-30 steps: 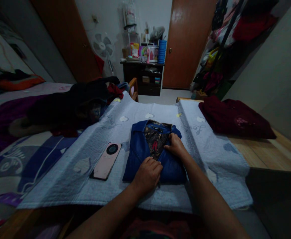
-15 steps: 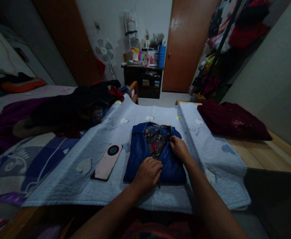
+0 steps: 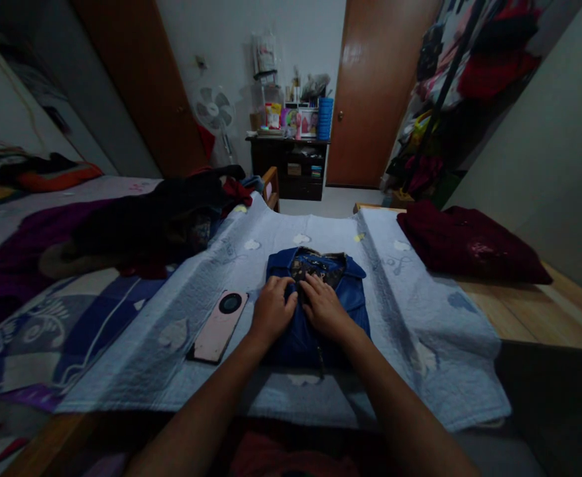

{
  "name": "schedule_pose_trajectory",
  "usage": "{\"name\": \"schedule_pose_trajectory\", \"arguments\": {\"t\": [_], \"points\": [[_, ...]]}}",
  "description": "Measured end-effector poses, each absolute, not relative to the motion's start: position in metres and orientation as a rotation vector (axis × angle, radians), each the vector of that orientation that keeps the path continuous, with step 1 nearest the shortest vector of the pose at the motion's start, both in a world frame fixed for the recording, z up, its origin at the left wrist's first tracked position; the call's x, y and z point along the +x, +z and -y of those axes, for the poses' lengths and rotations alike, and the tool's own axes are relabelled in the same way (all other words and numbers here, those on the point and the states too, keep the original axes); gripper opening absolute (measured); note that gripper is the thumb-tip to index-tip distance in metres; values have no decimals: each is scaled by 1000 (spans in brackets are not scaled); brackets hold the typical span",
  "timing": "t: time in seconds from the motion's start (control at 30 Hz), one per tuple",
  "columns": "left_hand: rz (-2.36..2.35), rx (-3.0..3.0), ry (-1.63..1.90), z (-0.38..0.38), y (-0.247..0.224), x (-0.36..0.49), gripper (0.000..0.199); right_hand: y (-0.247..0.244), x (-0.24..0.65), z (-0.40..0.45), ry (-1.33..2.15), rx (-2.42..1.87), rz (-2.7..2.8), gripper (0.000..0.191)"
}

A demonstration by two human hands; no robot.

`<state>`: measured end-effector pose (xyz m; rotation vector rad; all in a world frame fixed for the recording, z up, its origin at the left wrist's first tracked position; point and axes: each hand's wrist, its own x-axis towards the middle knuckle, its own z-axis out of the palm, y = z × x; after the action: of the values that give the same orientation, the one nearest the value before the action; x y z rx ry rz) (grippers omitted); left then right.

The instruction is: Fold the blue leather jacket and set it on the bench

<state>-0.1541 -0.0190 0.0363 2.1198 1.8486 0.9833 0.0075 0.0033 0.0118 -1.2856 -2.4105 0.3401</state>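
A folded blue jacket (image 3: 353, 291) with a dark patterned lining lies on the light blue quilted cloth (image 3: 301, 397). On its left front rests my left hand (image 3: 274, 306), thumb and fingers bent at the edge of the front opening, closed on the jacket fabric. My right hand (image 3: 323, 305) lies beside it over the opening, its fingers stretched out across the lining and touching the jacket. A zipper end hangs below the hands at the jacket's lower edge. To the left of the jacket is a pink phone (image 3: 217, 329) with a round black camera ring.
A folded maroon garment (image 3: 470, 245) sits on the wooden surface (image 3: 544, 318) at right. Dark and purple clothes (image 3: 136, 218) are heaped at left. Farther back stand a fan (image 3: 216, 109), a dark cabinet (image 3: 288, 169) and a door (image 3: 365, 93).
My right hand has moved left from the collar's right side to the front opening. My left hand has shifted up and left on the jacket. The view has shifted slightly.
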Motion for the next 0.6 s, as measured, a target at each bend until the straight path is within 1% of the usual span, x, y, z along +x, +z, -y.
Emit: {"name": "schedule_pose_trajectory", "arguments": {"t": [0.17, 0.23, 0.33, 0.4, 0.47, 0.6], "points": [[-2001, 2156, 611, 8, 34, -156, 38, 10, 33, 5, 350, -1346, 2403, 63], [-2052, 2147, 529, 8, 36, -153, 49, 8, 41, 8, 357, -1350, 2404, 66], [-2135, 2120, 451, 6, 39, -148, 63, 2, 46, 10, 416, -1371, 2433, 64], [-2167, 2117, 398, 4, 39, -145, 64, 2, 46, 8, 473, -1369, 2448, 63], [-2168, 2122, 363, 2, 38, -143, 60, 5, 43, 4, 516, -1319, 2430, 61], [-2130, 2120, 438, 1, 38, -143, 55, 15, 34, -6, 525, -1159, 2305, 36]]}}
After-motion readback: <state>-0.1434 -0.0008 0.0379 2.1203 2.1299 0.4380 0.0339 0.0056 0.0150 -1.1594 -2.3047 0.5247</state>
